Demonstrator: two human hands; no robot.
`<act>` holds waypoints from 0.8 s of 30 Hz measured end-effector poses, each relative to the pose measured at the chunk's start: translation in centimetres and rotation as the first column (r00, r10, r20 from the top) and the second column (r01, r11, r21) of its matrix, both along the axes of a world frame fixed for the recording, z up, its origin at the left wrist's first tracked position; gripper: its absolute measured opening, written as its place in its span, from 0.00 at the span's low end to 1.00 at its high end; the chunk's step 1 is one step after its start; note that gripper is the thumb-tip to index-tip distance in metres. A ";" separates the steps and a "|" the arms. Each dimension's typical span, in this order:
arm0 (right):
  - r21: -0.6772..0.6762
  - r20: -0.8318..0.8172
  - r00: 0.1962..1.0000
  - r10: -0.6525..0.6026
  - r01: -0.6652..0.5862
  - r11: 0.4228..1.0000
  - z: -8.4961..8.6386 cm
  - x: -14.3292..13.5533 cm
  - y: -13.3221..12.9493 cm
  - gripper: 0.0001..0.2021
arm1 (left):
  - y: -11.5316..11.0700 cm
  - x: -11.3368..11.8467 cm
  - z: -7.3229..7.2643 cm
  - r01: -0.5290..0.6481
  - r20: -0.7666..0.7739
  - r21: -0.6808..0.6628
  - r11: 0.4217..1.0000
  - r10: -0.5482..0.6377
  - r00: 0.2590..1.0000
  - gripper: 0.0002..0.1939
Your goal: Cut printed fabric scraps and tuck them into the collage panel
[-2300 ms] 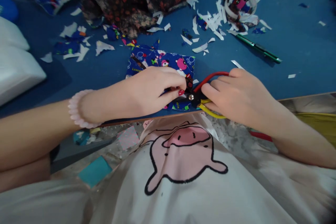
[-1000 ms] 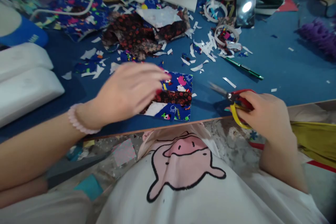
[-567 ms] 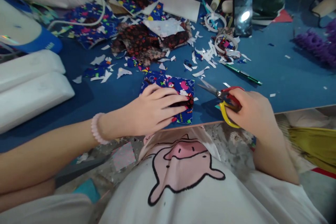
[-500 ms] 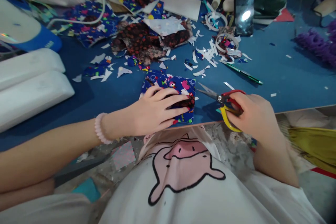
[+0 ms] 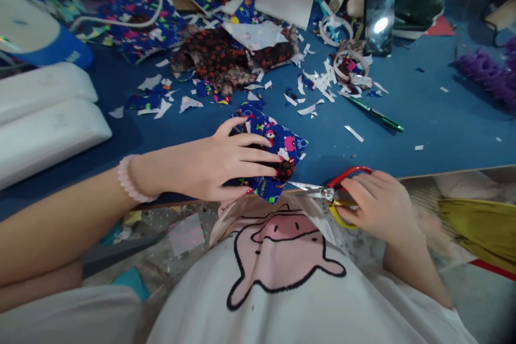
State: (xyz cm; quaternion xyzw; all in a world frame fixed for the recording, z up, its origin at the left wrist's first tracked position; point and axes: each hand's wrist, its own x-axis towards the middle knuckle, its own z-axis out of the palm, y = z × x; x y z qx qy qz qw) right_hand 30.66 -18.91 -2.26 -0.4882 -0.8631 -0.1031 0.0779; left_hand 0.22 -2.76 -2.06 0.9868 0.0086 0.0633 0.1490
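Observation:
A blue patterned fabric piece (image 5: pixel 292 145) with pink, white and dark red-black patches lies at the table's near edge, turned at an angle, one corner over the edge. My left hand (image 5: pixel 217 164) rests flat on it with the fingers spread. To the right, my right hand (image 5: pixel 379 204) has its fingers through the handles of red-and-yellow scissors (image 5: pixel 328 193). The scissor blades point left, slightly apart, with their tips close to the lower right side of the fabric.
Scraps of white paper and fabric (image 5: pixel 320 83) litter the blue table (image 5: pixel 443 134). Beyond are crumpled dark floral cloth (image 5: pixel 217 59), tape rings (image 5: pixel 350 67), a green pen-like tool (image 5: pixel 375 113) and a phone (image 5: pixel 379 16). White blocks (image 5: pixel 52 134) lie left, a purple fluffy item (image 5: pixel 487 72) right.
The fabric piece has rotated clockwise under my left hand, which has shifted left. My right hand has brought the scissors down and slightly left, nearer the table edge.

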 end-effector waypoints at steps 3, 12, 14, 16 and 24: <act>0.046 0.004 1.000 0.023 -0.023 0.999 -0.3 -1.3 -0.8 0.12 | 0.1 -0.1 0.2 0.054 -0.017 -0.034 0.998 -0.055 0.998 0.19; 0.096 0.080 0.997 -0.015 0.008 0.995 -1.1 -2.2 -2.2 0.14 | 0.1 -0.2 -0.8 0.072 -0.013 -0.057 0.996 -0.073 0.997 0.20; 0.118 0.085 0.996 -0.024 0.014 0.993 -1.2 -2.0 -2.3 0.14 | 0.1 -0.2 -0.8 0.062 -0.009 -0.084 0.995 -0.063 0.998 0.20; 0.138 0.091 0.995 -0.042 0.029 0.990 -1.1 -1.9 -2.4 0.14 | 0.1 -0.1 -0.8 0.052 0.006 -0.107 0.993 -0.052 0.999 0.19; 0.174 0.108 0.993 -0.043 0.024 0.985 -1.0 -1.8 -2.3 0.12 | 0.2 -0.2 -0.7 0.027 0.008 -0.155 0.988 -0.026 1.000 0.18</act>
